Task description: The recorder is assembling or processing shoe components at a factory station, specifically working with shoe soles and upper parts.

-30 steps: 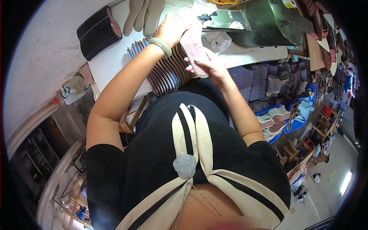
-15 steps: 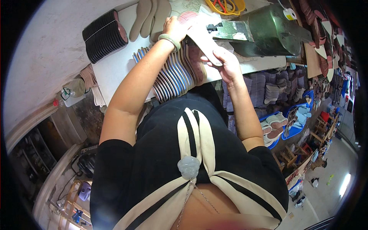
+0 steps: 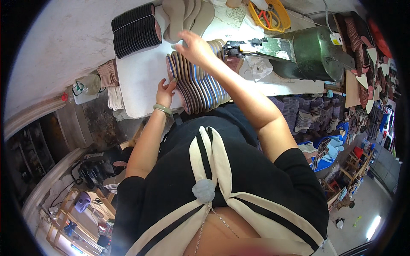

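A row of insoles point(image 3: 198, 83) stands on edge on the white table, brown, beige and blue edges packed side by side. My left hand point(image 3: 165, 94), fingers apart, is at the row's left end with its fingertips by the outermost insole. My right hand point(image 3: 195, 50) reaches across over the row's far left end, its fingers spread and nothing visibly held. Just beyond it several flat grey-beige insoles point(image 3: 200, 19) lie overlapping. Whether my right fingertips touch one, I cannot tell.
A tied stack of black-edged insoles point(image 3: 136, 30) stands at the table's far left. To the right is a green machine point(image 3: 314, 54) with its metal head beside the row. Behind it sits a yellow basket point(image 3: 282, 26) with scissors. Blue bins point(image 3: 326, 162) hold more insoles.
The insole held between both hands is no longer in them. My left hand came down to the row's left end; my right hand moved left across the row. The view shifted a little.
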Tool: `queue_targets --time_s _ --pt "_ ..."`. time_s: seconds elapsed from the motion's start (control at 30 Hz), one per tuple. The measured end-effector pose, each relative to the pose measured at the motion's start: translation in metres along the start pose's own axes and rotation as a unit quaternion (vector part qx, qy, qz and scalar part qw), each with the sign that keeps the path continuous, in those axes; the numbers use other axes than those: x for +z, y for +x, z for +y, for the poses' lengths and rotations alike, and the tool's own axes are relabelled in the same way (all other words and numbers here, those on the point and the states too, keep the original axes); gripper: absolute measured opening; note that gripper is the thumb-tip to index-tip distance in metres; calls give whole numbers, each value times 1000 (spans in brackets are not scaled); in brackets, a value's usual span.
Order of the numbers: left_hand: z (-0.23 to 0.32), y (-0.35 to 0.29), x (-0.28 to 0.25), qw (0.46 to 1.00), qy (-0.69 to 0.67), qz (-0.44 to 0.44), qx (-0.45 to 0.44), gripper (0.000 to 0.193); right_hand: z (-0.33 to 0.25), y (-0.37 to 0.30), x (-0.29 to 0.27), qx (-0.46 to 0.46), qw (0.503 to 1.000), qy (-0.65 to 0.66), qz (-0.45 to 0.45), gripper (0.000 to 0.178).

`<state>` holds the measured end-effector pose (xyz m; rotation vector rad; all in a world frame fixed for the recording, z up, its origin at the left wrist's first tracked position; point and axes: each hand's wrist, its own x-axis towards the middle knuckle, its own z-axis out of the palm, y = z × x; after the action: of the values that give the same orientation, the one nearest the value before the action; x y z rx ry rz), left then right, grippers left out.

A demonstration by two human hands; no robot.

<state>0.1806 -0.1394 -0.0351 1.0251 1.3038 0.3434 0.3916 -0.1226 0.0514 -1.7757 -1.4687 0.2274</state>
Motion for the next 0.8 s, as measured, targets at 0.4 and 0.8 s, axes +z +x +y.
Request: queue_targets --time_s 0.4,0.8 --pt "37 -45 18 961 -228 -136 74 53 -14 -109 -43 284 911 294 -47 37" --pt "110 -57 115 937 -201 -279 57 7 -3 -119 -114 253 936 234 67 29"
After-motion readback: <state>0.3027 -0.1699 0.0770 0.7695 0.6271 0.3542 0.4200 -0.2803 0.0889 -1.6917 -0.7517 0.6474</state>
